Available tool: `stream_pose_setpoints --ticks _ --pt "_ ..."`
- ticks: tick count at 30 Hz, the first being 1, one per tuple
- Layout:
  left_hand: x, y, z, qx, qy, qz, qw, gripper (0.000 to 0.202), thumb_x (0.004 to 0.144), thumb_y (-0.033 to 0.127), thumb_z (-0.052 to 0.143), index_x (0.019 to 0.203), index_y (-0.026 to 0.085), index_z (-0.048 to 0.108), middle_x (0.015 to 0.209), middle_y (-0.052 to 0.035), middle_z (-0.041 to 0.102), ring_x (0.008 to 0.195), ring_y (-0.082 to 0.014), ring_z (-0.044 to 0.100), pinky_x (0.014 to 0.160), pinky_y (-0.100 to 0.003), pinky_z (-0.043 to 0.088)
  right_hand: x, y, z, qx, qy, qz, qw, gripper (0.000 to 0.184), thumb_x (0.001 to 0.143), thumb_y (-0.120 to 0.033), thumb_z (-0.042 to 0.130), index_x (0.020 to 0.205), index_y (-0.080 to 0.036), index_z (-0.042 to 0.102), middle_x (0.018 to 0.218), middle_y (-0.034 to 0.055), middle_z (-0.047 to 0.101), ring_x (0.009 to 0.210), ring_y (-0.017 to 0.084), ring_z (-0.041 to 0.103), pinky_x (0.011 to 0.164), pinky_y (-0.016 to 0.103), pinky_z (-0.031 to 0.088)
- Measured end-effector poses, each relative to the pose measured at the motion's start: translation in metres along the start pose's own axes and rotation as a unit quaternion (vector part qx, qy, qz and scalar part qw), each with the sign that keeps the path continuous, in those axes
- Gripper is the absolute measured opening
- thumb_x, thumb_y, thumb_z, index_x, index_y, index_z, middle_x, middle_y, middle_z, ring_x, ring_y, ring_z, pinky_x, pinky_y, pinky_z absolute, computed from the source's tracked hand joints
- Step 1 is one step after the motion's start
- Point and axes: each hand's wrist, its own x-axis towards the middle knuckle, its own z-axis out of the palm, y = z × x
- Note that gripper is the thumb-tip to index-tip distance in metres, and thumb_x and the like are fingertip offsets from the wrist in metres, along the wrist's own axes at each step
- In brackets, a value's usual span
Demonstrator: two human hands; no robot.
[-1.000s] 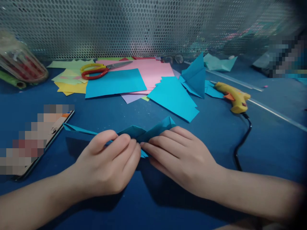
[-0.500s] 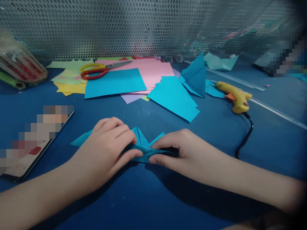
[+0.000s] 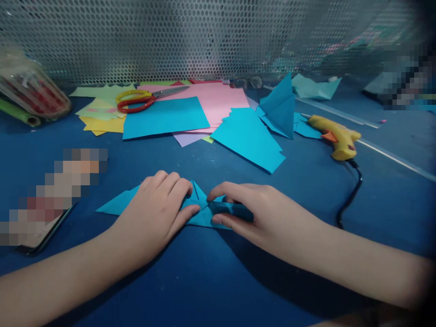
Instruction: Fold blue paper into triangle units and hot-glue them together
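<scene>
A folded teal paper piece point(image 3: 117, 204) lies flat on the blue table point(image 3: 211, 281) in front of me. My left hand point(image 3: 156, 213) presses down on its middle with fingers together, the left tip of the paper sticking out beyond the knuckles. My right hand point(image 3: 252, 218) pinches the paper's right part between thumb and fingers. Both hands meet near the paper's centre, where small pointed flaps stand up.
Behind lie sheets of teal point(image 3: 165, 117), pink point(image 3: 218, 102) and yellow paper point(image 3: 102, 122), red and yellow scissors point(image 3: 139, 101), folded teal shapes point(image 3: 279, 106), a yellow glue gun point(image 3: 335, 136) with a black cord point(image 3: 350, 195), a phone point(image 3: 44, 227) at left, and a perforated metal wall point(image 3: 204, 36).
The paper came down from a raised, stretched hold to lie flat on the table. My hands shifted from pinching it in the air to pressing and pinching it against the table.
</scene>
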Motion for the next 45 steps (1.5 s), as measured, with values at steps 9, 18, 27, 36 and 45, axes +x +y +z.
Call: stream_pose_setpoints --ticks 9,18,27,36,45 --pt "0.000 -0.005 -0.004 -0.042 -0.024 0.004 0.999 0.031 0.109 0.040 0.038 0.100 0.020 0.059 0.095 -0.0056 0.062 0.082 -0.0251 0.053 0.068 -0.036 0.040 0.002 -0.001 0.006 -0.015 0.017 0.014 1.000 0.027 0.084 -0.034 0.080 0.101 -0.021 0.064 0.084 0.0005 0.072 0.068 0.017 0.065 0.054 0.025 0.040" --pt "-0.003 0.002 -0.024 -0.014 0.009 0.075 0.997 0.019 0.104 0.019 0.048 0.091 0.022 0.061 0.085 -0.0001 0.066 0.085 -0.0231 0.056 0.078 -0.039 0.036 -0.004 0.006 0.002 -0.168 0.136 -0.187 0.958 0.010 0.096 -0.018 0.064 0.087 -0.018 0.066 0.079 0.0030 0.069 0.073 0.019 0.062 0.067 0.032 0.041" --pt "-0.007 0.023 -0.025 0.125 0.100 0.142 0.977 0.043 0.105 0.005 0.030 0.092 0.016 0.069 0.078 -0.0027 0.073 0.078 -0.0212 0.061 0.076 -0.038 0.038 -0.002 0.002 0.016 -0.157 0.121 -0.240 0.950 0.028 0.104 -0.014 0.047 0.092 -0.016 0.072 0.087 0.0066 0.072 0.077 0.019 0.064 0.068 0.032 0.046" --pt "-0.005 0.017 -0.021 -0.059 0.002 0.059 0.997 0.015 0.107 0.024 0.044 0.104 0.024 0.059 0.089 0.0015 0.070 0.081 -0.0224 0.061 0.071 -0.037 0.040 0.002 -0.006 -0.012 0.013 -0.101 0.016 0.995 0.004 0.089 -0.021 0.075 0.086 -0.023 0.072 0.068 -0.0028 0.071 0.057 0.014 0.064 0.049 0.025 0.034" --pt "-0.011 0.015 -0.019 -0.015 0.004 0.124 0.992 0.040 0.105 0.009 0.032 0.110 0.020 0.070 0.123 -0.0109 0.073 0.110 -0.0266 0.069 0.087 -0.042 0.058 -0.004 -0.004 -0.005 -0.041 -0.035 -0.022 0.998 0.029 0.084 -0.013 0.077 0.107 -0.022 0.063 0.093 -0.0002 0.076 0.080 0.022 0.074 0.063 0.029 0.048"
